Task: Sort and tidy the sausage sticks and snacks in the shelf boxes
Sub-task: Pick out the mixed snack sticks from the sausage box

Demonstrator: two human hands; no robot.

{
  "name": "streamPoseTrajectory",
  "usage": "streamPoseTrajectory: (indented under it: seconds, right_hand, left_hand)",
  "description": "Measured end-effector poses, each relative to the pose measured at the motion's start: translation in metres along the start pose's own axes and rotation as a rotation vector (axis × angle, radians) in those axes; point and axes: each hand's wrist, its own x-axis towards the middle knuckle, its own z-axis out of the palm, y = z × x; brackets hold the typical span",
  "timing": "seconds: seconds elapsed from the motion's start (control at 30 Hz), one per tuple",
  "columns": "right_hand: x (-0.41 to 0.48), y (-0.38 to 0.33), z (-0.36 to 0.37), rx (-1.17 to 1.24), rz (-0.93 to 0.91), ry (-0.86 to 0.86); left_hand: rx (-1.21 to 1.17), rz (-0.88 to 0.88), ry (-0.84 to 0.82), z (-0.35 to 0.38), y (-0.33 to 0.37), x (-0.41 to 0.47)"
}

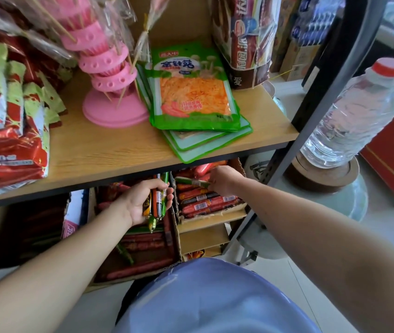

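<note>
Both hands (pixel 143 203) (pixel 222 180) grip sausage sticks (pixel 158 200) above boxes (pixel 178 239)

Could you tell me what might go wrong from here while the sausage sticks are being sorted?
The left hand grips several sausage sticks at once; one could slip into the wrong box. The right hand works just under the shelf edge, where the overhanging green snack packs might get knocked off.

The shelf board (pixel 109 162) hides the back of both sausage boxes, so how far their rows run is anyone's guess. The right hand (pixel 222 180) covers one end of the green stick (pixel 192 182) it pinches. The red snack bags (pixel 6 140) run off the left edge. Print on the sausage wrappers is too small to read. The dark box (pixel 35 231) at lower left stays murky.
</note>
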Motion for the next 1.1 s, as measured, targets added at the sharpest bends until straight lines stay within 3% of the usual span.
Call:
streamPoseTrajectory:
  seconds: [0.33,0.47,0.83,1.1]
  right_hand:
    - [-0.029,0.002,-0.016,-0.261,-0.057,-0.204]
    - [-0.035,0.001,-0.011,-0.229,-0.072,-0.268]
    - [-0.039,0.016,0.000,-0.083,-0.100,-0.166]
    - [-0.041,0.009,-0.001,-0.105,-0.178,-0.223]
  left_hand:
    - [0.012,-0.005,0.025,0.003,0.001,0.001]
    - [0.033,0.006,0.030,0.007,0.003,0.000]
    - [0.029,0.006,0.056,0.014,0.000,0.000]
    - [0.040,-0.002,0.066,0.015,-0.006,-0.001]
